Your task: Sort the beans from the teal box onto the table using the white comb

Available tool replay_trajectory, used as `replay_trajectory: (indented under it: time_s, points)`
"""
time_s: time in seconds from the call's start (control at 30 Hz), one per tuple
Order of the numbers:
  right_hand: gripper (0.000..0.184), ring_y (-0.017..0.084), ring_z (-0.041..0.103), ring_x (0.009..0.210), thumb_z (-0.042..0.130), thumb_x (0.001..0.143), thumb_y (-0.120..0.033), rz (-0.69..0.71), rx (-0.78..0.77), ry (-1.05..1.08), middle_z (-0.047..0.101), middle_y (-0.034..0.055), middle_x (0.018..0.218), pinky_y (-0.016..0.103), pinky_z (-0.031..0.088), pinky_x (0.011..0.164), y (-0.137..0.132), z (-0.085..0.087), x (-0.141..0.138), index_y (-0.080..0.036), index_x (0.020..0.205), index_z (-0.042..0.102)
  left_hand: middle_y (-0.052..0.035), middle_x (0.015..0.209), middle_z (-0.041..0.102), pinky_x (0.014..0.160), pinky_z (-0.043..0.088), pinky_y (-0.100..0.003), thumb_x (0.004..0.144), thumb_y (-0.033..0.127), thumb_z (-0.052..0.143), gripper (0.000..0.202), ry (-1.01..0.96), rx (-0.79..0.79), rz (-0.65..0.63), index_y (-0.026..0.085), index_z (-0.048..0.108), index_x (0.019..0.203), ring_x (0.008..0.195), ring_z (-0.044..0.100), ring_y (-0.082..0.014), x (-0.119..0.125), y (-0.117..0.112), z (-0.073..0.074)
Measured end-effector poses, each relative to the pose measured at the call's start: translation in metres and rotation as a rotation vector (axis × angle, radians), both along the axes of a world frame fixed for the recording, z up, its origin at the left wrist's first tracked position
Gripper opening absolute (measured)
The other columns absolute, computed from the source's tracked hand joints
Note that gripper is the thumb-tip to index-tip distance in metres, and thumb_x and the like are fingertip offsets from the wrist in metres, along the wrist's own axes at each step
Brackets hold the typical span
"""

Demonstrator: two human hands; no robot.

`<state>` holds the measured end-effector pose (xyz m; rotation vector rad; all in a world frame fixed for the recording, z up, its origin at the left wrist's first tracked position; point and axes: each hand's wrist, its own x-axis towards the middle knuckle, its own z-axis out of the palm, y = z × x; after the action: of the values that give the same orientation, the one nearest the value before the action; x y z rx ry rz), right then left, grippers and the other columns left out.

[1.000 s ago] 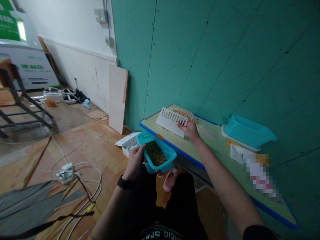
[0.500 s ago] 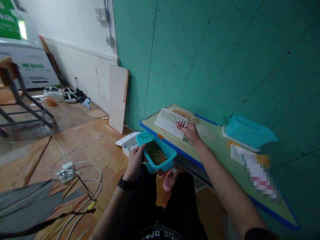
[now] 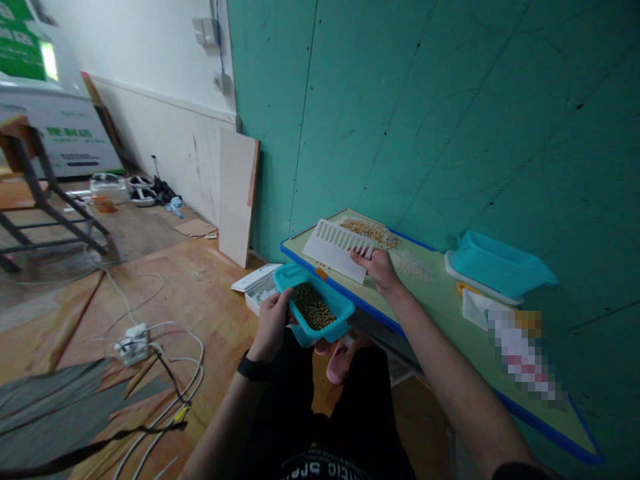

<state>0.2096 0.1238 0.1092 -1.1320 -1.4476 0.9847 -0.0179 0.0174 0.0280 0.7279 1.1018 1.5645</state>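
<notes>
— Being held by the left hand (image 3: 273,325) is what?

— A tub (image 3: 325,332) of green beans (image 3: 313,307) is being gripped at its near left rim, with the fingers being curled tight round the edge. The tub is being held in the air just below the tabletop (image 3: 450,320), close against its blue front edge and over the lap.

— And the right hand (image 3: 380,270)?

— A white comb (image 3: 333,248) is being pinched at its right end, with the fingers closed on it. It is being held tilted, teeth pointing up and away, at the tabletop's near corner, right above the tub. Whether its lower edge is being pressed onto the tabletop cannot be told.

— What is being seen around it?

— Yellow beans (image 3: 370,230) are being seen in a heap just behind the comb, and pale grains (image 3: 413,265) are being seen scattered beside the right hand. Farther right, a teal bin (image 3: 500,263) is being carried by the tabletop, well apart from the comb. A board (image 3: 237,197) is being propped against the wall, and cables (image 3: 165,393) are being seen trailing across the floor on the left.
</notes>
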Motion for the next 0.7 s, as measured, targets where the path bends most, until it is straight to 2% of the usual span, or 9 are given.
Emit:
replay_trajectory:
  time_s: [0.33, 0.7]
  points:
    - [0.05, 0.024, 0.071, 0.08, 0.091, 0.054, -0.056, 0.015, -0.007, 0.054, 0.079, 0.0085, 0.086, 0.035, 0.053, 0.074, -0.006, 0.002, -0.01, -0.016, 0.083, 0.079, 0.0066, 0.046, 0.049, 0.037, 0.036, -0.022, 0.067, 0.056, 0.08, 0.043, 0.001, -0.001, -0.001, 0.018, 0.059, 0.065, 0.037, 0.046, -0.0102, -0.001, 0.0, -0.003]
    - [0.049, 0.025, 0.071, 0.081, 0.09, 0.055, -0.056, 0.014, 0.002, 0.053, 0.079, 0.0082, 0.087, 0.035, 0.053, 0.075, -0.009, 0.0, -0.014, -0.016, 0.083, 0.079, 0.0064, 0.046, 0.05, 0.038, 0.036, -0.022, 0.07, 0.05, 0.08, 0.038, -0.022, 0.002, 0.003, 0.019, 0.06, 0.064, 0.038, 0.046, -0.0102, 0.001, -0.001, -0.001]
